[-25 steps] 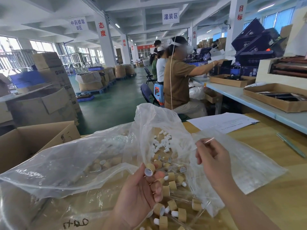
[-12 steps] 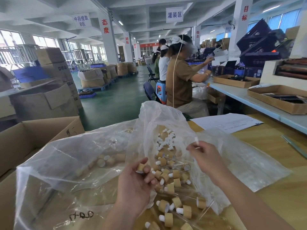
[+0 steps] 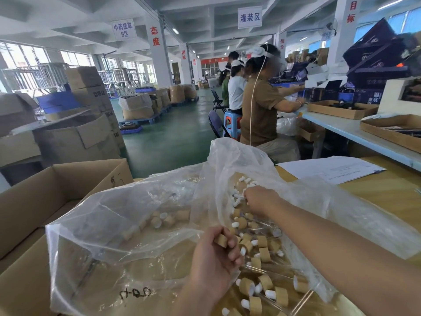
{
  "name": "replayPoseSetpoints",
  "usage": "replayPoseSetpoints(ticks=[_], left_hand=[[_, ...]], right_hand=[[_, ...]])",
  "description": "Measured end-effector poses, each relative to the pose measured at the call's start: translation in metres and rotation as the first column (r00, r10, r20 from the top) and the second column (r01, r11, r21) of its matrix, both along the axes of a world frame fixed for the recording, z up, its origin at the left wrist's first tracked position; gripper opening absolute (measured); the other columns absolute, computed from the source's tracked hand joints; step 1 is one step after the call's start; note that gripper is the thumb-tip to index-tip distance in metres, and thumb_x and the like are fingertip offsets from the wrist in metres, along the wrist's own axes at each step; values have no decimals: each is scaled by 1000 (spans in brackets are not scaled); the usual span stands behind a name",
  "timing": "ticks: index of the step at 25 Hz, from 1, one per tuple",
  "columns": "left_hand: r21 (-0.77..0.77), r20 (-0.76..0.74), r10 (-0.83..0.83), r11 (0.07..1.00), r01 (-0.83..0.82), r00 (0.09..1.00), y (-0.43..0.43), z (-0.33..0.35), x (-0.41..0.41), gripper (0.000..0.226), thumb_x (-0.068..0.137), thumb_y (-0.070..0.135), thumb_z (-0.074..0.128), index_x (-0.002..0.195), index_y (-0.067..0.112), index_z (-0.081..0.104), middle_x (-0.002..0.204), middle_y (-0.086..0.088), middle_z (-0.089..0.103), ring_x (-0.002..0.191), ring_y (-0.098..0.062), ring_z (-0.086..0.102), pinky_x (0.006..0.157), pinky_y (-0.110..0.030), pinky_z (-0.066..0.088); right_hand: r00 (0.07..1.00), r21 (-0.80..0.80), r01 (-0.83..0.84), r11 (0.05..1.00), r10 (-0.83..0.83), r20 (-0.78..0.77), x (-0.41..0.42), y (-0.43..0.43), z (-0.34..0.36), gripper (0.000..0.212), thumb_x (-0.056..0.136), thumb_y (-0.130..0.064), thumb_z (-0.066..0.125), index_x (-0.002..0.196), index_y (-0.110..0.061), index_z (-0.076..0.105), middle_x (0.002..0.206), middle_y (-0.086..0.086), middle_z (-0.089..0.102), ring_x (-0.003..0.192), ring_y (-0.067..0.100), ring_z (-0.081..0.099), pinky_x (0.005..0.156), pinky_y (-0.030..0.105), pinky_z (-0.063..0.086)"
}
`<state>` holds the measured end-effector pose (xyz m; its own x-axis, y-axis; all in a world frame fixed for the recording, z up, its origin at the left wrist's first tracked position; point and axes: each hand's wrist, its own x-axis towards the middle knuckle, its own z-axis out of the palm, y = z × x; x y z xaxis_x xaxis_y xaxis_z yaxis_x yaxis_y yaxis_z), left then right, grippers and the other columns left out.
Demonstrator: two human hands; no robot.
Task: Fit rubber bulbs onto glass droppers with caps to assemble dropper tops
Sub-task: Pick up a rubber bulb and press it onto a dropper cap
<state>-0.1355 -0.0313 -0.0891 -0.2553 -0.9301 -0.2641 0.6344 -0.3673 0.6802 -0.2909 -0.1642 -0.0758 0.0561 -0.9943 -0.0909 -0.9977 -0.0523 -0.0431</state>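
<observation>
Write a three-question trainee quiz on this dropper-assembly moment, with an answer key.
1. True or false: the left hand holds a tan cap.
2. The right hand reaches to: A) the loose white bulbs; B) the cardboard box; C) the paper sheet.
3. Fill in: the caps and bulbs lie inside a clear plastic ____.

Key: 1 true; 2 A; 3 bag.
</observation>
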Motion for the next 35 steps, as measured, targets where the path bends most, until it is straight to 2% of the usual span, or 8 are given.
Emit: replayPoseSetpoints(ticks=[3, 6, 11, 19, 24, 29, 32, 35], left_hand=[[1, 24, -7, 1000, 7, 1000, -1, 0, 1, 19, 75, 19, 54, 57, 13, 53, 58, -4, 40, 44, -15, 31, 43, -26, 31], [-19, 17, 14, 1000, -14, 1000, -2, -2, 2, 29, 87, 16, 52, 59, 9, 56, 59, -6, 45, 42, -14, 33, 40, -25, 32], [-102, 171, 64, 994, -47, 983, -2, -5, -3, 28, 94, 16, 53, 77, 1, 69, 54, -7, 45, 38, -14, 32, 39, -22, 29], [-273, 363, -13, 955, 119, 932, 8, -7, -7, 36, 72, 46, 64, 67, 10, 63, 52, -9, 39, 38, -17, 31, 41, -23, 28], [-359, 425, -10, 916, 179, 905, 7, -12, -8, 45, 83, 39, 57, 89, -4, 65, 60, -14, 41, 36, -16, 29, 36, -21, 29], [-375, 431, 35, 916, 144, 902, 8, -10, -7, 38, 83, 38, 54, 91, 4, 70, 42, -3, 31, 30, -12, 19, 35, -16, 22], [-383, 390, 67, 919, 95, 918, 9, -9, -9, 29, 81, 29, 58, 89, 4, 70, 49, -10, 42, 30, -11, 23, 34, -16, 24], [-362, 261, 132, 932, -30, 956, 7, -5, -9, 23, 79, 19, 59, 82, -4, 62, 58, -15, 53, 28, -10, 25, 33, -15, 25]], right_hand=[[997, -45, -6, 999, 9, 72, 1, 4, 8, 25, 94, -17, 48, 119, -17, 52, 124, 6, 55, 111, 26, 54, 80, 34, 39], [938, -158, 10, 987, 45, 343, -5, 25, 20, 18, 91, -26, 59, 107, -20, 61, 102, -2, 62, 97, 20, 59, 72, 25, 43], [614, -211, -134, 968, 248, 749, -12, 99, 31, 8, 80, -34, 72, 79, -30, 65, 48, -16, 47, 46, 1, 42, 47, 11, 34], [491, -314, -181, 932, 362, 793, -5, 137, -6, 6, 84, -38, 68, 89, -37, 66, 49, -13, 37, 47, 5, 33, 51, 17, 30], [469, -346, -180, 921, 390, 793, -3, 144, -19, 20, 79, -45, 62, 94, -31, 62, 53, -13, 41, 50, 4, 36, 53, 17, 35], [345, -339, -172, 925, 379, 859, -4, 144, -17, 38, 91, -56, 42, 89, -24, 63, 63, -6, 50, 59, 9, 47, 59, 23, 40], [392, -378, -156, 913, 408, 825, -8, 144, -16, 36, 97, -49, 36, 85, -23, 60, 57, -13, 46, 52, 3, 42, 56, 18, 37], [544, -462, -156, 873, 466, 698, -14, 143, -14, 32, 96, -48, 35, 94, -27, 59, 58, -7, 50, 47, 7, 43, 49, 14, 31]])
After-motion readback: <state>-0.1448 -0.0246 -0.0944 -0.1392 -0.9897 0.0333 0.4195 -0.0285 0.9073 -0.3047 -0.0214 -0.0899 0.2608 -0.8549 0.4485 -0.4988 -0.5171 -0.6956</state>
